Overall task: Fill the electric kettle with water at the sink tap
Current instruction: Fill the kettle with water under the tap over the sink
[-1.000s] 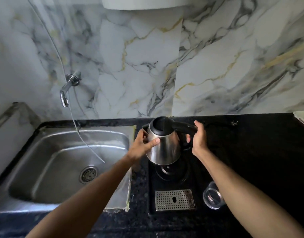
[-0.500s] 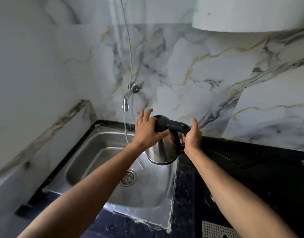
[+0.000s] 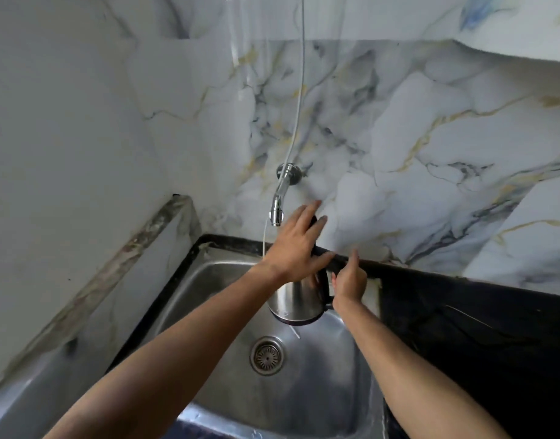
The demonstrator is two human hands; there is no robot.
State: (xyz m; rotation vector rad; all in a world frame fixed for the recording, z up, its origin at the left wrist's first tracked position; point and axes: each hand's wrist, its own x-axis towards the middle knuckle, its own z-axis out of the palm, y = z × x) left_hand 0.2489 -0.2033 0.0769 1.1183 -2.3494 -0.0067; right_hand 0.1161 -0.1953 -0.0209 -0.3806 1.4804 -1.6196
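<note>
Tap (image 3: 277,213) isn't running yet, so no filling done. Left hand (image 3: 296,245) lies spread flat over the kettle (image 3: 296,301) top (lid, probably), right hand (image 3: 348,280) is curled around its handle, holding it above the sink (image 3: 209,312).

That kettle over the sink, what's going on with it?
A person is holding a steel electric kettle above the sink. The right hand grips its black handle, while the left hand rests spread over the top, by the lid. The tap sits just up and left of the kettle. No water is visibly running.
</note>
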